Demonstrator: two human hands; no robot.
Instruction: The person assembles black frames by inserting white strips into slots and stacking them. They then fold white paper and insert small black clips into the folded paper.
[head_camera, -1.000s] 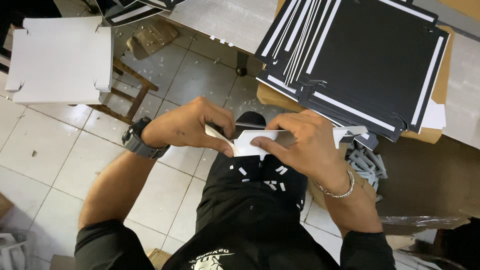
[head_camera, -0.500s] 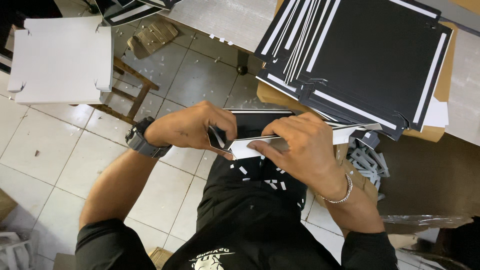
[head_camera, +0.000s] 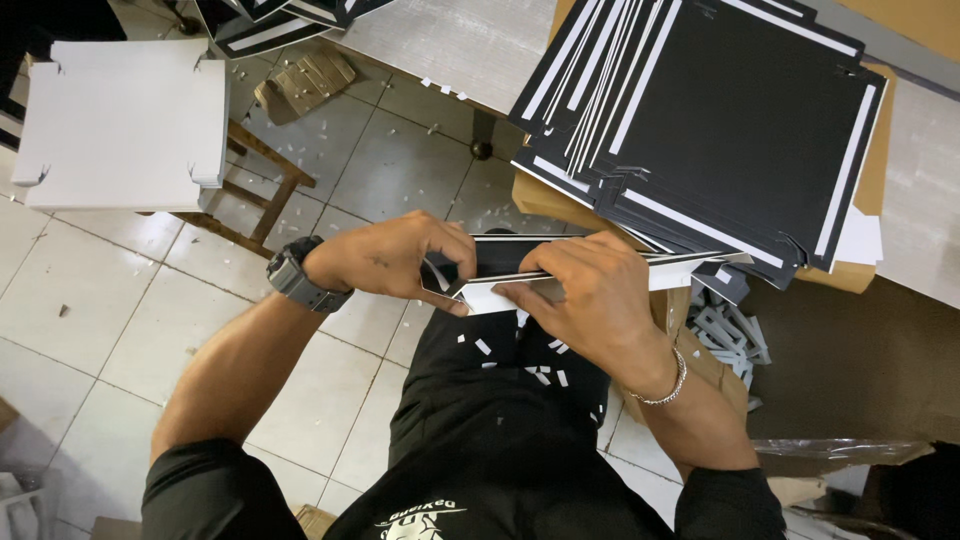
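- A seated person is holding one black-and-white card blank (head_camera: 520, 275) flat above the lap, both hands gripping it at once.
- The left hand (head_camera: 395, 258) is pinching the blank's left end, thumb beneath and fingers curled over the top edge.
- The right hand (head_camera: 590, 295) is pressing down across the middle, fingers close together and laid along the card's white fold.
- The blank's long axis is running left to right across the body, its far end reaching past the right hand toward a stack of black die-cut sheets (head_camera: 720, 130) on the table just beyond; the right hand is the nearer one to that stack.
- One watch (head_camera: 295, 278) is sitting on the left wrist, one chain bracelet (head_camera: 668, 382) on the right.
- Small white paper offcuts (head_camera: 520, 360) are lying scattered on the black trousers and floor tiles, too many to count.
- A white folded box (head_camera: 120, 120) is resting on a wooden stool (head_camera: 265, 190) to the left, well apart.
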